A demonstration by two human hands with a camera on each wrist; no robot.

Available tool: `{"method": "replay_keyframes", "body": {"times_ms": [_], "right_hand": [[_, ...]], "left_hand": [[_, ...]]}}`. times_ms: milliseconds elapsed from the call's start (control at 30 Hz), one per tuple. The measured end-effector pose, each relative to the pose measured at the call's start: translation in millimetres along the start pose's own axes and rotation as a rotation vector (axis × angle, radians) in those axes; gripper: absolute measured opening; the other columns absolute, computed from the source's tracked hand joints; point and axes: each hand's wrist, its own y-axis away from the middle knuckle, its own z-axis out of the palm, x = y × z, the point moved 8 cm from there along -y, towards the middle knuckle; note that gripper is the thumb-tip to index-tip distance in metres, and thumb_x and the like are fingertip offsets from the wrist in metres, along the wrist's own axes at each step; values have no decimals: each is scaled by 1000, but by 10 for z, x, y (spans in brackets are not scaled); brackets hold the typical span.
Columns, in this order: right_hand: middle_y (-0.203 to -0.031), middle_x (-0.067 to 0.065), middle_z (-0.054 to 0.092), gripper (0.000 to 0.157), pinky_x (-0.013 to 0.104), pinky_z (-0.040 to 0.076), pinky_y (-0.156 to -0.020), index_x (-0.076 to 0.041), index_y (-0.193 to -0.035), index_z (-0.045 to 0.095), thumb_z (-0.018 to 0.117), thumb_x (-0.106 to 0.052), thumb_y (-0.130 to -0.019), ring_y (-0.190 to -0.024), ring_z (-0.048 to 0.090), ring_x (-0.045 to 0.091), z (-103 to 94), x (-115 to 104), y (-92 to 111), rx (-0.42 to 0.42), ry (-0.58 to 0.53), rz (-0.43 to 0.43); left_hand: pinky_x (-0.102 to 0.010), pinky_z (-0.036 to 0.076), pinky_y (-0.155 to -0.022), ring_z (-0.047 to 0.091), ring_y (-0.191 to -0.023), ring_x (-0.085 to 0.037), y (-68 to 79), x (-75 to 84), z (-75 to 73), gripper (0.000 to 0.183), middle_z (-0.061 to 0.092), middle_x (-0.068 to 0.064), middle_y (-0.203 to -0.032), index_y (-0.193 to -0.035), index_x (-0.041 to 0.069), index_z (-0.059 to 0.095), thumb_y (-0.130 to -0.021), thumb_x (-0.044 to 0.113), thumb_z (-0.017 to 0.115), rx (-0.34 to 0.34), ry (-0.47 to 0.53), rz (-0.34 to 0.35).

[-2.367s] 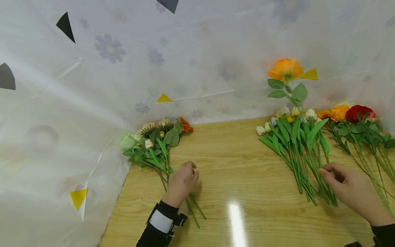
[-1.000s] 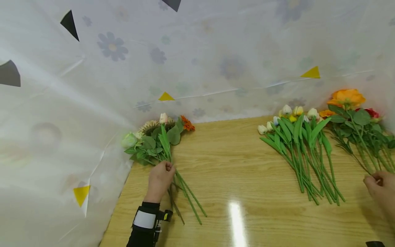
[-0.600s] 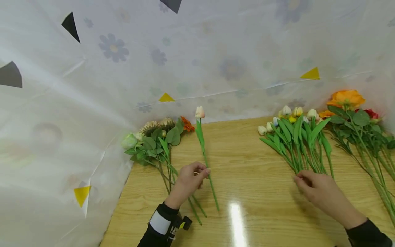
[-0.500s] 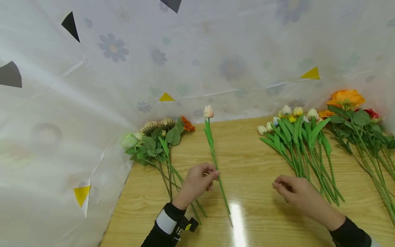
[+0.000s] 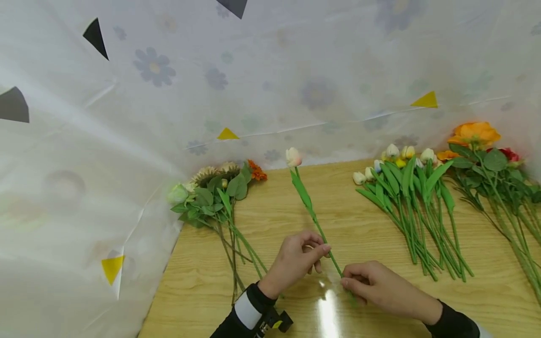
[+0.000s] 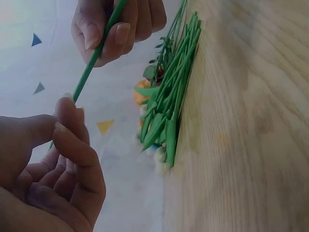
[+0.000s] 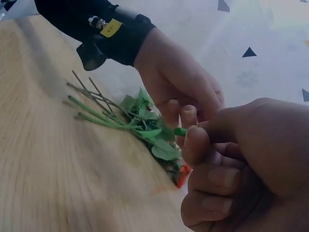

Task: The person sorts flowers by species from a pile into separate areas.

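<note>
A single artificial tulip [image 5: 302, 190], pale pink and white with green leaves, leans over the table with its bloom away from me. My left hand [image 5: 296, 258] pinches its stem about midway between thumb and fingers. Lower down, near the cut end, my right hand [image 5: 382, 287] grips the same stem between thumb and forefinger. The left wrist view shows the green stem [image 6: 89, 66] running from one hand to the other. In the right wrist view the stem's end [image 7: 180, 131] pokes out at the right thumb and fingertip.
On the left lies a mixed bunch [image 5: 211, 199] of pale green, cream and orange flowers. To the right is a pile of tulips [image 5: 416, 206], and beyond it a group of roses with an orange rose [image 5: 474, 135] on top. A patterned white sheet [image 5: 270, 70] stands behind the wooden table [image 5: 203, 281].
My right hand laid the orange rose on the right-hand group, then came left to the tulip stem. My left hand lifted the tulip out of the left bunch and brought it right.
</note>
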Motion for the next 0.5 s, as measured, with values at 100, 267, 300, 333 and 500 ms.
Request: {"method": "replay_keyframes", "body": {"times_ms": [100,267,300,333,500], "right_hand": [[-58,1,53,23,22,39,-45,-8,-91,64,50,-20,-105,-47,46,5,-200,64,49,104,155,52],[-57,-11,45,22,21,32,-45,-15,-82,61,55,-19,-103,-45,36,0,-692,188,266,363,557,209],[-58,-10,44,22,21,30,-45,-15,-81,61,56,-18,-103,-45,35,1,-784,217,326,399,614,243],[-58,-9,44,22,21,29,-45,-15,-81,61,56,-17,-102,-45,34,2,-870,240,387,428,661,273],[-58,-2,41,24,24,25,-47,-10,-80,59,53,-16,-103,-46,33,9,-1213,388,655,487,806,417]], "left_hand": [[-23,47,-47,68,-65,-32,37,-84,-121,22,69,-2,-97,-111,17,66,-99,35,61,19,-29,-43],[-25,49,-51,68,-78,-42,220,-321,-543,29,67,-7,-106,-125,17,60,-101,34,58,113,-57,-154],[-25,49,-51,67,-79,-42,265,-371,-643,30,67,-10,-108,-126,16,59,-102,34,57,138,-66,-170],[-26,49,-52,67,-79,-42,311,-415,-747,31,66,-13,-109,-127,14,58,-102,33,57,164,-82,-185],[-30,49,-54,67,-79,-40,512,-631,-1245,35,65,-18,-113,-132,10,55,-102,28,56,309,-144,-292]]}}
